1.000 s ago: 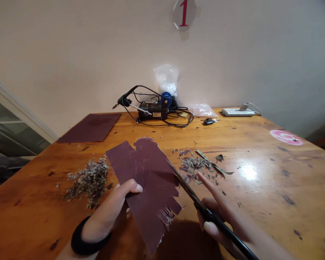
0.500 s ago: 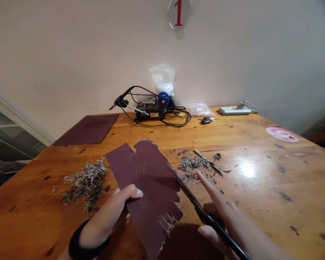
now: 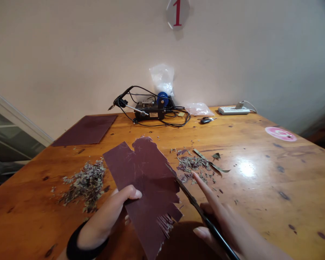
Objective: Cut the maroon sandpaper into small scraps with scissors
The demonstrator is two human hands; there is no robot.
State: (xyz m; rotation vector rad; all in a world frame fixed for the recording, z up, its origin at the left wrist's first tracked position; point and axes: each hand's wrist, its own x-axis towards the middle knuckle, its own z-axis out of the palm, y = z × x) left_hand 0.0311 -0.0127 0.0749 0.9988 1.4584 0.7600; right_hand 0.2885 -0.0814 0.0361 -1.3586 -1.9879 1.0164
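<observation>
Head view: the left hand (image 3: pixel 115 207), thumb on top, pinches a ragged maroon sheet (image 3: pixel 148 177) at lower centre, while the right hand (image 3: pixel 222 216), index finger extended, grips dark scissors (image 3: pixel 191 199) at the sheet's right edge.

The widest open room is on the right: bare desk (image 3: pixel 262 213) runs from beside the right hand (image 3: pixel 219 215) out to the flat pink disc (image 3: pixel 281 134). Another strip crosses between the scrap heap (image 3: pixel 193 164) and the far black device (image 3: pixel 148 111), whose looped cables block the far middle. The held maroon sheet (image 3: pixel 151 169) shuts off the near middle, with the left hand (image 3: pixel 117 204) at its left edge and scissors (image 3: pixel 192 200) slanting from its right. Just left, a crumbly pile (image 3: pixel 83 186) narrows the way.
</observation>
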